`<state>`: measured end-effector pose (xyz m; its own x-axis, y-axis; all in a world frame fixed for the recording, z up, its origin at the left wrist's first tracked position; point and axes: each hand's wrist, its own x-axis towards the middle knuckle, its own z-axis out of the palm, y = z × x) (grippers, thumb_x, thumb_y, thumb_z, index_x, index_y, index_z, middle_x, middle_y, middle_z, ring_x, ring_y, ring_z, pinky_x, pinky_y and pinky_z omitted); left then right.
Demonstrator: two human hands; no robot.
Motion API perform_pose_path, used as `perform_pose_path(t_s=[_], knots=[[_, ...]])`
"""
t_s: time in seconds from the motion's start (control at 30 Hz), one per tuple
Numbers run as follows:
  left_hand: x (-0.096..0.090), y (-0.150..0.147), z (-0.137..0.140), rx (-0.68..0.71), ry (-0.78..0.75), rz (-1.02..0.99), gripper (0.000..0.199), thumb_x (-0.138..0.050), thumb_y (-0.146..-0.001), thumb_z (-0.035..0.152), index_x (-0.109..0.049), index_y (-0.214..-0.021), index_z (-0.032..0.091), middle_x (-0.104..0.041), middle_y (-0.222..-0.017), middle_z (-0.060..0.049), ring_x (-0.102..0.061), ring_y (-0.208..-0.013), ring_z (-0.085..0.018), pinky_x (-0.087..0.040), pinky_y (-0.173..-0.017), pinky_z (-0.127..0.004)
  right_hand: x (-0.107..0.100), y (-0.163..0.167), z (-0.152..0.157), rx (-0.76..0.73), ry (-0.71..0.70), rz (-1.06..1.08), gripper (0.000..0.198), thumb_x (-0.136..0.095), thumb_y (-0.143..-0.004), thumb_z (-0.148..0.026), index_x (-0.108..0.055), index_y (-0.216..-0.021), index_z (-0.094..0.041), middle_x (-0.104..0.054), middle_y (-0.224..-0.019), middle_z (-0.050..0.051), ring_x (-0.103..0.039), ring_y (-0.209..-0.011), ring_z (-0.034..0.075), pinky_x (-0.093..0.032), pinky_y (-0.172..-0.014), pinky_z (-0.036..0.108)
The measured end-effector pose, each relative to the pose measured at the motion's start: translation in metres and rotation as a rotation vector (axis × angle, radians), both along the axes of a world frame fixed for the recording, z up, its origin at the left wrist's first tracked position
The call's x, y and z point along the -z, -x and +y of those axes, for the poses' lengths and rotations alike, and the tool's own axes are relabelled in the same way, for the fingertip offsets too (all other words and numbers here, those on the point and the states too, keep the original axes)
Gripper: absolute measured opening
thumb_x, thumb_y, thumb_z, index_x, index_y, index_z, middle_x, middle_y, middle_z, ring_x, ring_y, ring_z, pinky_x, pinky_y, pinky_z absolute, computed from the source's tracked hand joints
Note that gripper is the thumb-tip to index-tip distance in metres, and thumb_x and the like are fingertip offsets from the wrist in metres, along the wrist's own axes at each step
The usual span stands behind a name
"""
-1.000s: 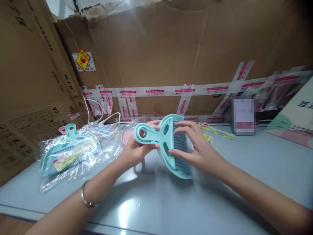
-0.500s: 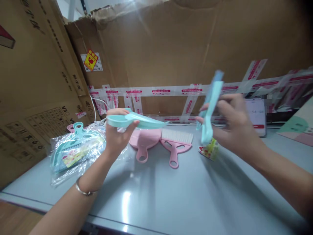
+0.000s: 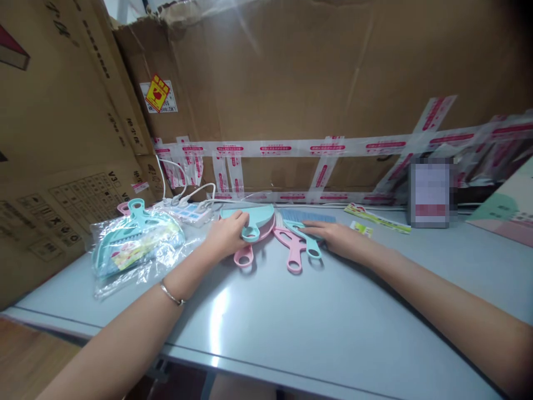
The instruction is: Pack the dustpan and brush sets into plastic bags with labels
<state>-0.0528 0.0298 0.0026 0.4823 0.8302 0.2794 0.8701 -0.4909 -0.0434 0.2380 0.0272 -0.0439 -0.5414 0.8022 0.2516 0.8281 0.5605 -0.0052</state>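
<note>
My left hand (image 3: 233,232) is closed on the mint-green dustpan (image 3: 259,215) near its handle. That dustpan lies over a pink dustpan (image 3: 244,256), whose handle pokes out below. My right hand (image 3: 333,236) has its fingers over the head of a mint-green brush (image 3: 313,248) with blue bristles, gripping it near its right end; the thumb is hidden. This brush overlaps a pink brush (image 3: 294,256) with whitish bristles. To the left, another mint-green dustpan and brush set (image 3: 136,214) sits in a clear plastic bag (image 3: 104,286) with a printed card.
A tall cardboard box (image 3: 266,72) backs the table (image 3: 266,322), and another box (image 3: 62,139) stands left. White cables and a power strip (image 3: 187,212) lie behind the bagged set. A phone (image 3: 430,191) leans at the back right, near a yellow-green card strip (image 3: 378,218).
Both hands have come down and inward. The mint dustpan, previously raised, now rests over the pink one. The mint brush has moved left and down from upright onto the pink brush.
</note>
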Motion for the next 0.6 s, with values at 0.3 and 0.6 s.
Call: perform_pose_path(t_s=[0.3, 0.6], knots=[[-0.0028, 0.0011, -0.0043, -0.007, 0.128, 0.011, 0.063, -0.037, -0.066, 0.080, -0.047, -0.087, 0.021, -0.059, -0.092, -0.005, -0.057, -0.072, -0.023, -0.027, -0.052, -0.027, 0.0064, -0.0003, -0.0104, 0.055, 0.095, 0.191, 0.068, -0.037, -0.063, 0.005, -0.059, -0.120, -0.025, -0.050, -0.135, 0.002, -0.051, -0.119, 0.020, -0.047, -0.094, 0.033], [-0.0068, -0.0016, -0.0056, 0.032, 0.136, 0.007, 0.041, -0.038, -0.079, 0.059, -0.049, -0.076, 0.020, -0.056, -0.083, -0.005, -0.053, -0.068, -0.020, -0.029, -0.053, -0.028, 0.0057, 0.0000, -0.0105, 0.047, 0.095, 0.232, 0.050, -0.036, -0.078, -0.008, -0.060, -0.118, -0.026, -0.052, -0.133, 0.001, -0.052, -0.119, 0.019, -0.042, -0.099, 0.036]])
